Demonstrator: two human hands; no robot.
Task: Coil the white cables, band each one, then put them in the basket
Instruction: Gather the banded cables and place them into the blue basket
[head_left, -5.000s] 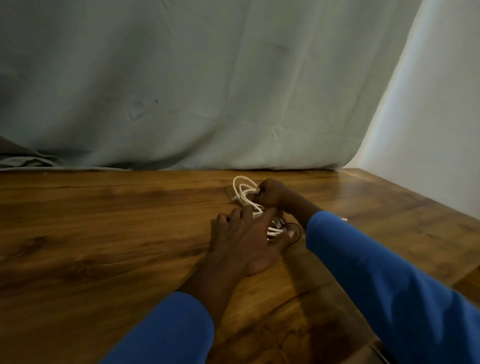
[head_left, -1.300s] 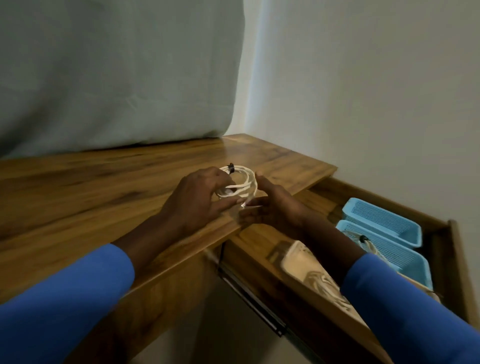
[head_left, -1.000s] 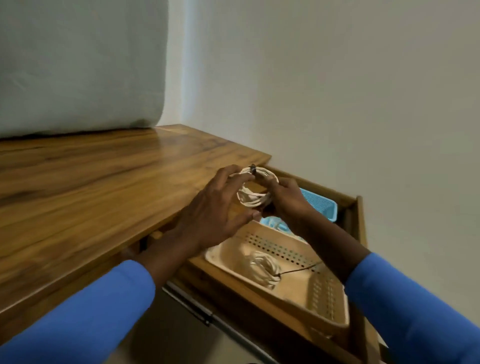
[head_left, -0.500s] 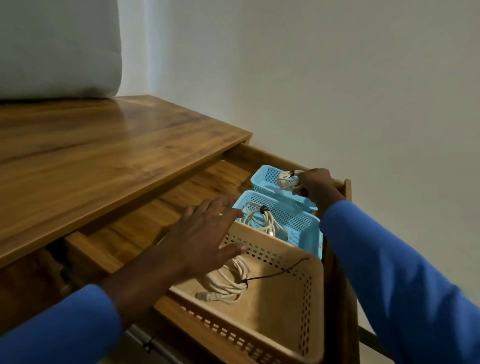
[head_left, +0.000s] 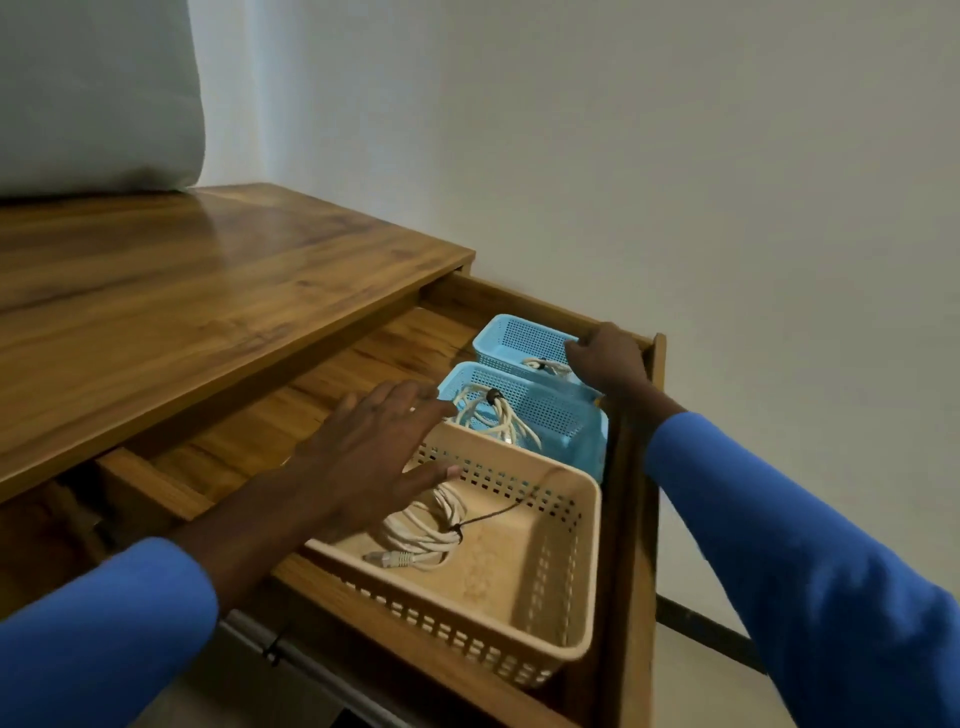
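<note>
1. Nearest you, at 6 o'clock in the open drawer (head_left: 631, 519), the beige basket (head_left: 519, 480) holds a banded white coil (head_left: 421, 530), plug end towards you.
2. Your left hand (head_left: 379, 452) hovers flat over that basket's 10 o'clock corner, fingers straight and spread, holding nothing.
3. At the beige basket's 12 o'clock, touching it, the middle blue basket (head_left: 587, 452) holds a second coil (head_left: 493, 421) cinched by a dark band.
4. Farthest, at 1 o'clock, the far blue basket (head_left: 519, 338) holds the third coil (head_left: 545, 365). Your right hand (head_left: 608, 358) is over its 3 o'clock rim, fingertips just beside that coil. You cannot tell whether they grip it.
</note>
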